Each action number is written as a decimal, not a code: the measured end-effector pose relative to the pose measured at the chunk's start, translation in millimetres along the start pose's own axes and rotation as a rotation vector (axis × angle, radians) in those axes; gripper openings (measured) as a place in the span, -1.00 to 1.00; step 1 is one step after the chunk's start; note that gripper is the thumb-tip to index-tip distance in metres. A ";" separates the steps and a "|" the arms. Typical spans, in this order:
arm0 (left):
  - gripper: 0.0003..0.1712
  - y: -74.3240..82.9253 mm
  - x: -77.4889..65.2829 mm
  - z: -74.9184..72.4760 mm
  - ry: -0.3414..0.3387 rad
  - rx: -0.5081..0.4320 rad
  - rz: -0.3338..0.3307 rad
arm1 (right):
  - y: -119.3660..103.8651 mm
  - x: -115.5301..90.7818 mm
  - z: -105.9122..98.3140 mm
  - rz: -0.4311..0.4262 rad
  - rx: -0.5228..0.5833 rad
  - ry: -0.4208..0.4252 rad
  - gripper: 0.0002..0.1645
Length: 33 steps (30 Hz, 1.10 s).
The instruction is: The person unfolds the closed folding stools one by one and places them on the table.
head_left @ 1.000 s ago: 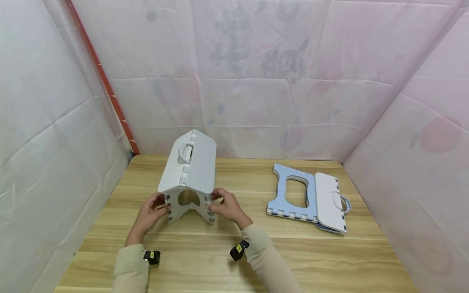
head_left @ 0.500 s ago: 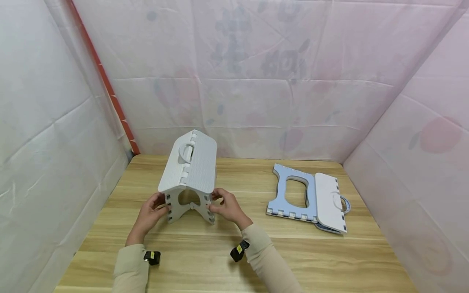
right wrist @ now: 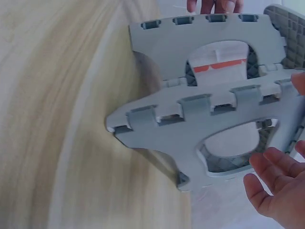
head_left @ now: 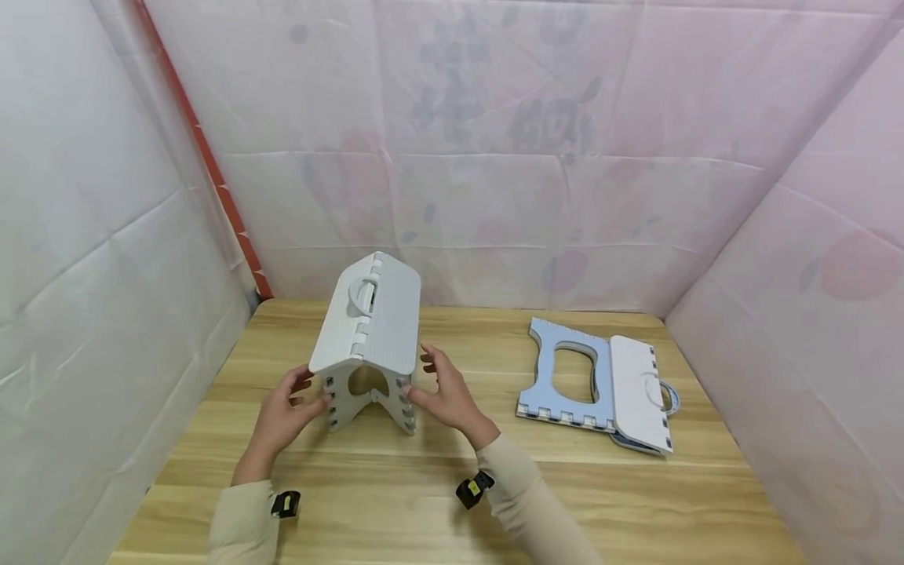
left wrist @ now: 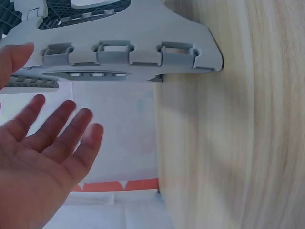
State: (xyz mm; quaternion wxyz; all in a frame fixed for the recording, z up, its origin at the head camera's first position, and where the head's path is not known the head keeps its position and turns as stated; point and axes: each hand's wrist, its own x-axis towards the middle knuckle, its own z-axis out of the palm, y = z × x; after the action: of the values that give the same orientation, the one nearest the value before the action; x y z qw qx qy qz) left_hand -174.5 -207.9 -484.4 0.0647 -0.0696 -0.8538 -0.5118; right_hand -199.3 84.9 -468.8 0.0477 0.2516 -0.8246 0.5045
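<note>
"On the wooden table (head_left: 395, 510), what's standing between the two hands?"

"A grey-white folding stool (head_left: 390, 326), partly unfolded. Its seat halves slope like a roof, with a carrying handle (head_left: 355, 298) at the ridge, and its legs stand on the wood."

"What's the left hand (head_left: 278, 412) doing?"

"It's just beside the stool's left side, fingers loosely spread, gripping nothing. The thumb tip is right by the leg panel; I can't tell whether it touches."

"And the right hand (head_left: 452, 396)?"

"On the stool's right side, fingers relaxed and apart, with no grip on anything. Its thumb is at the panel's edge too, contact unclear."

"Anything else around the stool?"

"To its right, well apart, a blue-and-white folding stool (head_left: 636, 388) lies flat, its ring handle (head_left: 674, 399) on the far side from the grey-white one. Behind the standing stool is pale printed sheeting (head_left: 487, 196), and a red strip (head_left: 201, 145) slants up behind it to the left."
</note>
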 end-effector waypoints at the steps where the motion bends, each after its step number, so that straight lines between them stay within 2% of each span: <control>1: -0.31 1.5 -0.6 -1.0 0.019 0.022 0.024 | -0.8 0.5 -1.4 -0.013 -0.012 0.006 -0.10; 6: -0.39 10.1 -1.9 -3.9 0.097 0.130 0.139 | -5.8 2.4 -8.4 -0.066 -0.096 0.055 -0.15; 13: -0.42 25.2 1.0 -5.6 0.134 0.192 0.246 | -11.7 6.5 -16.6 -0.155 -0.133 0.122 -0.22; 16: -0.42 31.0 1.3 -8.0 0.148 0.242 0.260 | -14.0 9.4 -18.8 -0.194 -0.139 0.128 -0.27; 23: -0.36 47.7 1.0 -16.2 0.195 0.374 0.225 | -23.6 20.6 -24.3 -0.246 -0.173 0.127 -0.35; 25: -0.38 51.9 2.7 -17.4 0.209 0.373 0.264 | -27.7 23.6 -25.9 -0.256 -0.182 0.122 -0.38; 28: -0.41 57.1 6.1 -17.2 0.225 0.338 0.362 | -34.6 29.2 -26.7 -0.265 -0.209 0.106 -0.41; 31: -0.43 61.7 10.3 -15.5 0.216 0.303 0.443 | -41.6 35.5 -26.3 -0.293 -0.238 0.087 -0.42; 33: -0.46 64.4 12.7 -13.7 0.204 0.300 0.471 | -44.8 39.2 -25.1 -0.313 -0.257 0.075 -0.43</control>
State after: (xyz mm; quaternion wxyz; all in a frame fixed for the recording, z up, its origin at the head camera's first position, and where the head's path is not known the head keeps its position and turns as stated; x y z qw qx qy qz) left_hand -174.6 -189.2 -419.9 0.2765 -0.2036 -0.8694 -0.3554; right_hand -217.1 75.7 -407.4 0.1877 0.3495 -0.8306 0.3907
